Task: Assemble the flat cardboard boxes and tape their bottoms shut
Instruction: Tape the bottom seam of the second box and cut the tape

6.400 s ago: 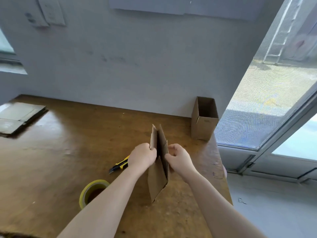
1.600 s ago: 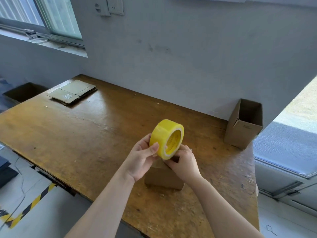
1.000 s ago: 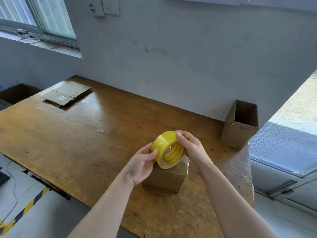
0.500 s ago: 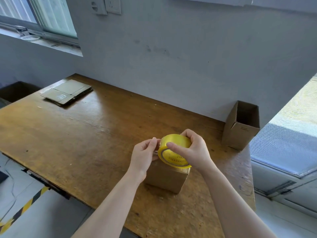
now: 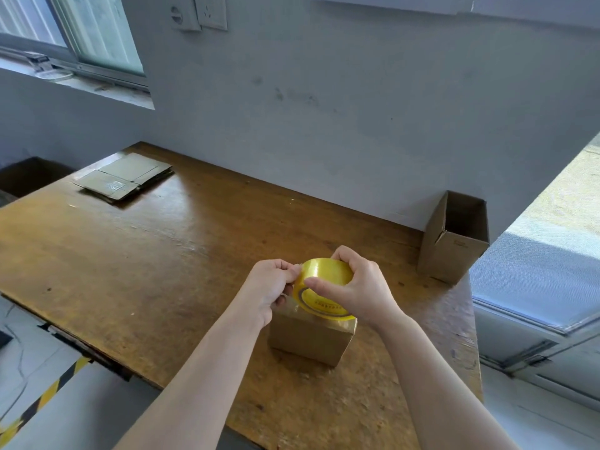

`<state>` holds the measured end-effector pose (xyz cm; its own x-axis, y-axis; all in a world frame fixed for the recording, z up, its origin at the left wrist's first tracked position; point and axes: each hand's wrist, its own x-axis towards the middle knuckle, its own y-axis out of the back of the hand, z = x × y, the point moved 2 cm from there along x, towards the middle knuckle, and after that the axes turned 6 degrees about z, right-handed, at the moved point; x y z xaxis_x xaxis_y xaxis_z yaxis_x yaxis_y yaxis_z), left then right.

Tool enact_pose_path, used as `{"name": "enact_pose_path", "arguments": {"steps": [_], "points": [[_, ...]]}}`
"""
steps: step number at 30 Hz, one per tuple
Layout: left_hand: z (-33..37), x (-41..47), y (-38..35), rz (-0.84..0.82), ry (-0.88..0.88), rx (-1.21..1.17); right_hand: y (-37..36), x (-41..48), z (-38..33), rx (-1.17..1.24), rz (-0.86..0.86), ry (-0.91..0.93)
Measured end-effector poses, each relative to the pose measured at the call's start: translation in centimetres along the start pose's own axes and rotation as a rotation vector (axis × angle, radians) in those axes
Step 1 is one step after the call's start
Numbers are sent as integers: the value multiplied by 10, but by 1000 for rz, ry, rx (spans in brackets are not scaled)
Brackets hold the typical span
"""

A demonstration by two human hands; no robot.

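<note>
Seen from the head camera, looking down along two bare forearms at a worn wooden table (image 5: 146,254) set against a grey wall. Near the front right of the table stands a small assembled cardboard box (image 5: 308,339), closed side up, with a glossy strip of tape showing on its top. Just above it, touching or nearly touching that top, is the roll of yellow tape (image 5: 324,271), tilted so its printed inner ring faces the viewer. The right hand (image 5: 363,293) grips the roll, fingers curled over its far rim and thumb across its near face. The left hand (image 5: 269,290) has its fingers curled and pinched together against the roll's left edge; whether they hold the tape's loose end cannot be made out. At the table's far right corner, against the wall, an open-topped cardboard box (image 5: 454,235) stands upright. At the far left corner lies a stack of flat boxes (image 5: 125,178). A window (image 5: 81,37) and a wall socket (image 5: 211,11) sit above.
</note>
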<state>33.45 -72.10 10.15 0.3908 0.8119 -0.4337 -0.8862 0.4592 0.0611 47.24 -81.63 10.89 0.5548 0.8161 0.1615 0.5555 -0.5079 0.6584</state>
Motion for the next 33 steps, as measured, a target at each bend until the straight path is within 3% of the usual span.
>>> {"name": "enact_pose_path", "arguments": {"steps": [3, 8, 11, 14, 17, 21, 24, 30, 33], "points": [[2, 1, 1, -16, 18, -43, 1, -2, 3, 72, -23, 1], [-5, 3, -2, -65, 238, -407, 3, -1, 10, 182, -28, -16], [-5, 5, -3, -71, 228, -453, 4, 4, 11, 133, -6, -22], [-4, 5, -4, -114, 234, -507, 9, 4, 8, -97, 315, 144], [-6, 5, -4, -160, 288, -580, 2, -9, 0, -259, 671, 460], [-10, 8, -3, -158, 363, -658, -11, -19, -5, -316, 710, 626], [-9, 10, -5, -144, 383, -752, -16, -21, -8, -415, 631, 631], [-14, 13, -3, -213, 340, -632, -37, -16, 4, -408, 110, 395], [-18, 15, 1, -138, 168, -445, -35, -11, 7, -408, 44, 384]]}}
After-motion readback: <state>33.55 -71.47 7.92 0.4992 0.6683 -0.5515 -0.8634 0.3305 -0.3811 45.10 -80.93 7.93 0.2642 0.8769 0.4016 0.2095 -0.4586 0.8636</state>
